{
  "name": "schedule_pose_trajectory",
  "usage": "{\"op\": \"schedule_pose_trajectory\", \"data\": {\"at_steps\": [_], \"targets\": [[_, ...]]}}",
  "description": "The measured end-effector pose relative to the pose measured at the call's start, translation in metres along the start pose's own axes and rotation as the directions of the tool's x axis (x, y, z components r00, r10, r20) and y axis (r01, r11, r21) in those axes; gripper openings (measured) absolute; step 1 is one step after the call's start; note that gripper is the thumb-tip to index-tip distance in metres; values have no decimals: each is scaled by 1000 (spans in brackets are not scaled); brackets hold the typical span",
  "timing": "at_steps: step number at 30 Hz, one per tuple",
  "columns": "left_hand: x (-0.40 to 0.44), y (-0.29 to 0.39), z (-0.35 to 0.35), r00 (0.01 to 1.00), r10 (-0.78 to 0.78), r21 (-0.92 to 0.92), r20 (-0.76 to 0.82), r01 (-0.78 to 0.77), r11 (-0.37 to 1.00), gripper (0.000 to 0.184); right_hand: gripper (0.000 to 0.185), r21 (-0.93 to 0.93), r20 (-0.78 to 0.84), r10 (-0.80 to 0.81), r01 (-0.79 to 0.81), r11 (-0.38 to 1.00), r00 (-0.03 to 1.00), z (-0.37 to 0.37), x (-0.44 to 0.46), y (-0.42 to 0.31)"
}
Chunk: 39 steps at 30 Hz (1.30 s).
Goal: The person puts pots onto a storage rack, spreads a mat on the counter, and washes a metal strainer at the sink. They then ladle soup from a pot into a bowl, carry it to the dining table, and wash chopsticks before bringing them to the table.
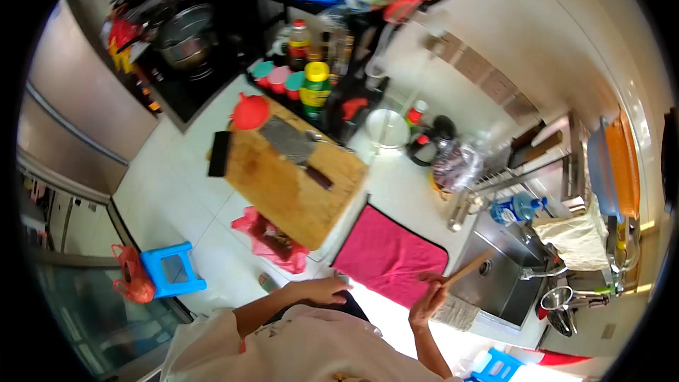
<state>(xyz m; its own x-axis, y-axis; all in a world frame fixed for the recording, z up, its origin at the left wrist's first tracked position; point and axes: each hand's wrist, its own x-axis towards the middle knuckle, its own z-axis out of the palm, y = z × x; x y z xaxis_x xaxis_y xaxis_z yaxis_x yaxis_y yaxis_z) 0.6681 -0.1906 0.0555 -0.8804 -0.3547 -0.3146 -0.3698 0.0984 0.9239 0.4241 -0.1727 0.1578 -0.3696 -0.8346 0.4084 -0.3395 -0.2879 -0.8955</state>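
Observation:
My right hand (428, 301) is closed around one end of a light wooden stick-like utensil (469, 269). Its free end points up and right over the steel sink (506, 262); the gripped end is hidden by my fingers. In front of my waist hangs my left hand (327, 290), fingers loosely extended, with nothing clearly in it. Between the hands and the wall, a pink cloth (389, 249) with a dark border lies on the white counter. To its left is a wooden cutting board (283, 194), bearing a cleaver (286, 139) with a dark handle.
A red bag-lined bin (272, 240) stands below the board. Farther left are a blue stool (173, 269) and a red bag (133, 276). Bottles and jars line the back. A pot (187, 35) sits on the stove. A blue-labelled bottle (515, 209) stands behind the sink.

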Motion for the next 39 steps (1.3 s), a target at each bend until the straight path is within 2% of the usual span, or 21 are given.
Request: {"op": "schedule_pose_trajectory", "data": {"at_steps": [1, 3, 4, 5, 6, 7, 8, 9, 10, 12, 13, 15, 17, 20, 22, 23, 24, 26, 31, 33, 39], "targets": [[-39, 6, -1, 1000, -14, 40, 4, 14, 999, 51, 22, 100, 7, -154, 153, 983, 988, 22, 5, -21], [-124, 15, -8, 995, -103, -282, -11, 96, 955, 56, 21, 88, -37, -350, 352, 932, 936, 69, 4, -58], [-165, 18, -19, 996, 16, -607, -87, -66, 792, 57, 17, 45, -61, -396, 399, 916, 916, 96, -5, -62], [-206, 15, -28, 973, 109, -832, -202, -230, 505, 59, 17, 3, 200, -305, 311, 951, 931, 119, -17, -55], [-240, -31, -24, 941, 119, -948, -317, -312, -55, 60, 16, -67, 445, -180, 234, 970, 877, 139, -35, -39], [-267, -79, -21, 878, -358, -948, -317, -303, 98, 51, 15, -157, 653, -31, 175, 972, 757, 159, -58, -26], [-298, -114, -18, 592, -745, -951, -309, -219, 221, 44, 15, -234, 690, 208, -59, 971, 693, 185, -88, -19], [-335, -129, -13, 545, -708, -832, -449, 35, 554, 41, 15, -324, 701, 424, -274, 905, 573, 214, -116, -21], [-365, -141, -3, 538, -627, -570, -563, 297, 766, 38, 15, -258, 729, 363, -258, 931, 581, 241, -140, -48], [-411, -158, 17, 627, -406, 172, -665, 657, 734, 32, 15, -192, 839, 312, -293, 937, 446, 292, -174, -85], [-424, -125, 9, 556, -519, -404, -649, 327, 854, 39, 15, -200, 901, 315, -360, 911, 298, 315, -189, -97], [-444, -99, 5, 512, -420, -597, -749, -248, 763, 53, 21, -165, 980, 199, -445, 880, 29, 362, -211, -129], [-456, -97, 0, 514, -297, -592, -805, -656, 468, 64, 18, -119, 993, 101, -506, 854, -64, 400, -226, -150], [-465, -146, 2, 392, -460, -597, -797, -395, 698, 53, 21, 97, 954, -17, -256, 962, 298, 454, -214, -140], [-471, -181, 9, 216, -567, -601, -795, -148, 785, 42, 17, -24, 833, 221, -366, 930, 507, 495, -193, -95], [-480, -188, 12, 206, -615, -648, -761, -291, 704, 40, 14, 67, 654, -137, 123, 990, 744, 515, -182, -47], [-491, -192, 12, 205, -661, -674, -722, -423, 605, 38, 22, -146, 615, 34, 71, 987, 788, 526, -162, -34], [-515, -199, 12, 205, -719, -679, -665, -566, 467, 33, 41, -463, 496, 255, 5, 886, 830, 548, -121, -14], [-580, -263, 4, 158, -821, -781, -548, -449, 435, 40, 83, -895, 317, 509, 76, 439, 800, 609, -55, 11], [-608, -278, -13, 132, -855, -807, -501, -429, 406, 40, 92, -846, 368, 488, 67, 530, 792, 623, -48, 12], [-696, -315, -86, -34, -837, -690, -546, -548, 473, 38, 92, -942, 297, 605, 124, 310, 738, 650, -38, 26]]}}
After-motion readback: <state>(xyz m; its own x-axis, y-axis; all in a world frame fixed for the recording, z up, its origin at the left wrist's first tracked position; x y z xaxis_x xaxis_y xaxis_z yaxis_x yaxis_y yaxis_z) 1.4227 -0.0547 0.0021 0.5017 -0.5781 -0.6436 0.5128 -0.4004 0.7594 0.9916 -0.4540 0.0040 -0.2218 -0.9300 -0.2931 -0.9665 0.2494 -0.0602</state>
